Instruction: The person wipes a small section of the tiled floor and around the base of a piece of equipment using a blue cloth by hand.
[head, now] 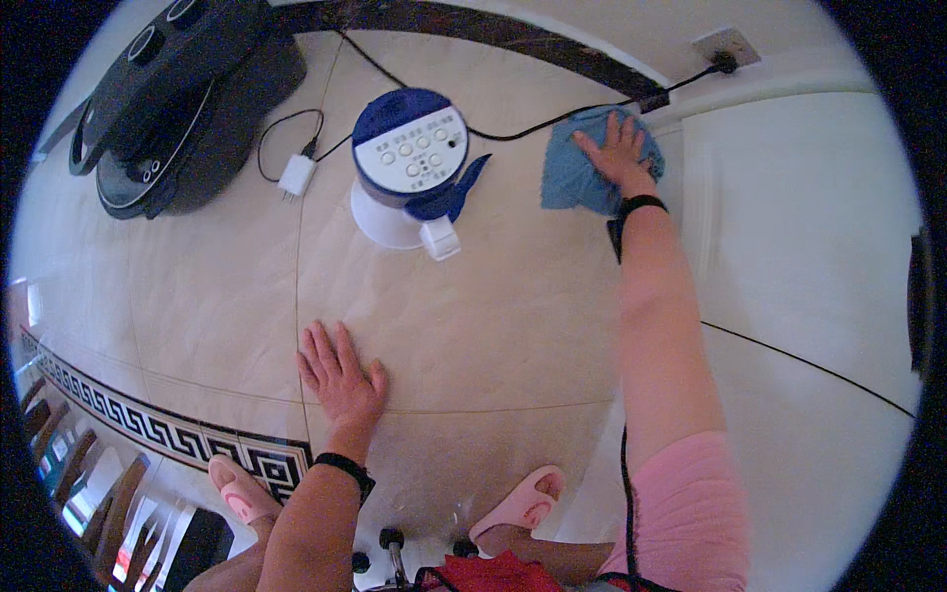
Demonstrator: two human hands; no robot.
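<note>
My left hand is spread flat over the beige floor tiles, palm down, with nothing in it. Far out to the right, my right hand lies palm down on a blue cloth. Its fingers are spread over the cloth, which sits rumpled on the floor beside the dark skirting board. Between and beyond my hands stands a round white-and-blue appliance with a panel of buttons on top. A blue part and a white piece stick out from its near side.
A bulky black appliance with dials stands at the far left. Beside it lies a white plug adapter with a thin cord. A black cable runs to a wall socket. Chair casters are near my pink slippers.
</note>
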